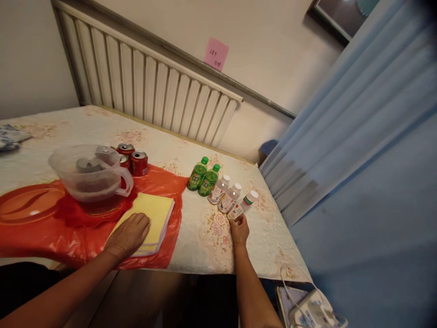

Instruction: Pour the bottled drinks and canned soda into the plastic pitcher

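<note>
My left hand [131,232] rests palm down on a stack of yellow sheets [159,212] with pale purple edges; whether they are paper or cloth I cannot tell. At the right end of a row of bottles, my right hand [240,231] grips a small white box [235,211] with red print. Just behind the box stands a clear bottle [248,200] with a white cap and green label, partly covered by it. Two white-capped bottles [229,199] and two green drink bottles [208,181] continue the row to the left.
A clear plastic jug [88,182] sits on a red scalloped tray [78,216], with several red cans [139,164] behind. Red plastic sheeting [78,248] lies beneath them. A blue curtain [362,182] hangs at the right; a white device [314,310] with cords is low right.
</note>
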Available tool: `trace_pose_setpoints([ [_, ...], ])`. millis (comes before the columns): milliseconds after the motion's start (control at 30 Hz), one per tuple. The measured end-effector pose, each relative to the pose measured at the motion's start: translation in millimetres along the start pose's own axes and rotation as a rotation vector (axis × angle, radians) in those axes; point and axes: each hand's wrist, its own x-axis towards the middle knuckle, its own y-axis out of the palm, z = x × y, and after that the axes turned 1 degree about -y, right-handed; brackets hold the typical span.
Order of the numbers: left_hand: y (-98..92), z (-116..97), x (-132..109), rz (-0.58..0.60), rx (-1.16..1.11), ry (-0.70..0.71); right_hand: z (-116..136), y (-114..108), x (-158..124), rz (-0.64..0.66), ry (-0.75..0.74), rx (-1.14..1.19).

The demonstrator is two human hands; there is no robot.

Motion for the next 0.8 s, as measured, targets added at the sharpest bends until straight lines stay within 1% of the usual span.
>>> trace_pose_setpoints([
  [100,0.7,0.2,-0.1,-0.013,-0.02,-0.006,0.1,0.2,-0.2,-0.011,-0.002,-0.002],
  [367,0.5,-0.6,0.0,-0.003,0.031,0.007,0.3,0.2,0.1,-0.021,-0.011,0.001],
  [567,3.3,2.0,-0.8,-0.023,-0.014,0.012,1.4,0.6,0.3,-0.025,-0.004,-0.005],
  [800,2.7,0.9,-0.3,-0.018,-0.022,0.001,-1.0,0.5,0.5,-0.01,-0.007,-0.011],
])
